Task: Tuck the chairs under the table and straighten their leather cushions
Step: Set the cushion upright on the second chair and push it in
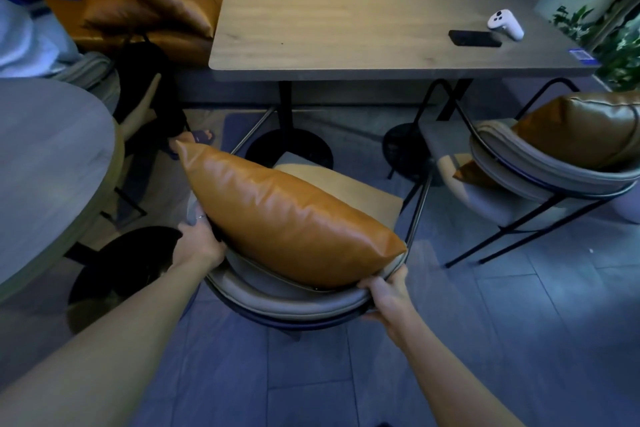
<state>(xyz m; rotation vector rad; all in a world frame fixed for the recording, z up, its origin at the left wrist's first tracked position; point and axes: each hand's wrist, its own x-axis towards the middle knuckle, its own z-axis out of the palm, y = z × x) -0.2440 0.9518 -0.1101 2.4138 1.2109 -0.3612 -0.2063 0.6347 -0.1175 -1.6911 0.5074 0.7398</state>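
Note:
A grey chair with a curved padded back and black metal frame stands in front of me, a little short of the wooden table. An orange-brown leather cushion leans tilted against its backrest, over the tan seat. My left hand grips the left end of the backrest beside the cushion. My right hand grips the right end of the backrest rim. A second grey chair stands at the right, turned at an angle, with its own leather cushion on it.
On the table lie a black phone and a white controller. A round grey table is at my left. A seated person and a leather bench with a cushion are at the far left. Plants stand at the right.

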